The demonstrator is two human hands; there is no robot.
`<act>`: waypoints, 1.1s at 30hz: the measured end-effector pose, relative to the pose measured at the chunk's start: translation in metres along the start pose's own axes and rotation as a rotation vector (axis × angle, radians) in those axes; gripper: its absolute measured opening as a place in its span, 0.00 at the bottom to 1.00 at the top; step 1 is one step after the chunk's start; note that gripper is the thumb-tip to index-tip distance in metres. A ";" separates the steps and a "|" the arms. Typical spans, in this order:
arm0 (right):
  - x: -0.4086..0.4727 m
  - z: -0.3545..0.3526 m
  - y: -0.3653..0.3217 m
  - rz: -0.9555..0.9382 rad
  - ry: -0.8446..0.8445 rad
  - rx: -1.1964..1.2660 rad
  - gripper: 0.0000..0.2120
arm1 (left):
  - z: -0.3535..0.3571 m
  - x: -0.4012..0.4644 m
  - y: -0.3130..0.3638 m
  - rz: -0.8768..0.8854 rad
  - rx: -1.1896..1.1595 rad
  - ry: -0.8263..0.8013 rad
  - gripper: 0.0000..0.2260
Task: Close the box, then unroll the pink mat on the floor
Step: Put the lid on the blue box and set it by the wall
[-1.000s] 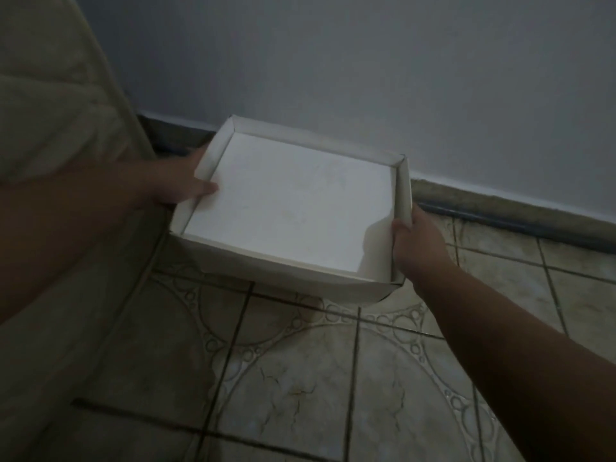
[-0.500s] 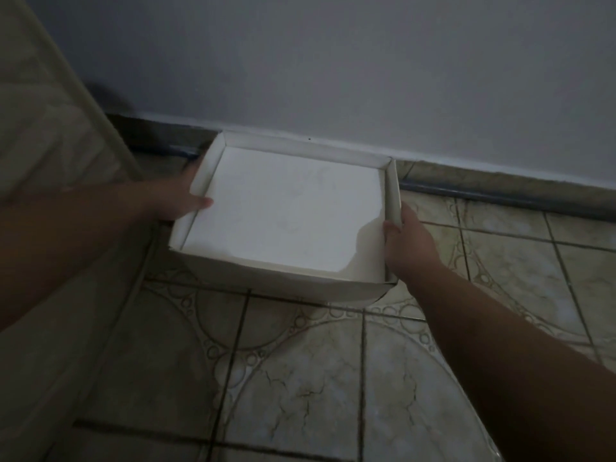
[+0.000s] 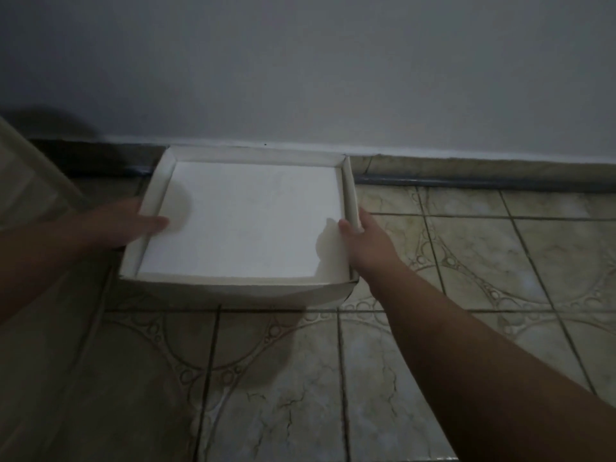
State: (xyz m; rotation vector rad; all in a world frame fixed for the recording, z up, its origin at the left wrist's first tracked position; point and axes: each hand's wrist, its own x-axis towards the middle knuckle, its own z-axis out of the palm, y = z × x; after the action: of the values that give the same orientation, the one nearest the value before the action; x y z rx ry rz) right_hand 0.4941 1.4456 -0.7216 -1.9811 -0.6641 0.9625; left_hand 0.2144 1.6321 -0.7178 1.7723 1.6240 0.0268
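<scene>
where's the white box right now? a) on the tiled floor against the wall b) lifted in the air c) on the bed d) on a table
a: the white box sits on the tiled floor, its far edge at the wall, with the left hand and right hand gripping its sides.

One head view looks forward and down, close over the floor (image 3: 300, 378) toward the wall (image 3: 300, 61).

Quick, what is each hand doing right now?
Left hand: grip shut on the white box, thumb over its left wall.
Right hand: grip shut on the white box, thumb inside its right wall.
</scene>
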 end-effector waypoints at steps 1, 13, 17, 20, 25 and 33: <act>-0.006 -0.005 0.000 0.000 -0.022 0.021 0.25 | 0.000 -0.001 0.000 0.020 0.027 0.016 0.09; -0.128 -0.154 0.035 0.017 0.263 0.347 0.20 | 0.030 -0.039 0.124 0.361 0.254 0.224 0.24; -0.220 -0.226 0.052 0.064 0.533 0.349 0.20 | 0.077 -0.131 0.245 0.602 0.117 -0.058 0.22; -0.302 -0.270 0.065 0.075 0.725 0.360 0.21 | 0.125 -0.208 0.314 0.721 -0.014 -0.266 0.24; -0.445 -0.317 0.082 0.067 1.041 0.393 0.22 | 0.203 -0.363 0.383 0.919 -0.053 -0.628 0.27; -0.619 -0.337 0.148 0.089 1.429 0.514 0.22 | 0.325 -0.601 0.380 1.199 0.067 -1.038 0.25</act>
State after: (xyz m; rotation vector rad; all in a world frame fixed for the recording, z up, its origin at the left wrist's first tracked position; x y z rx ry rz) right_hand 0.4323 0.7696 -0.4816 -1.6747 0.4431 -0.3532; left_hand 0.5692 0.9702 -0.5000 2.0068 -0.2306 -0.3307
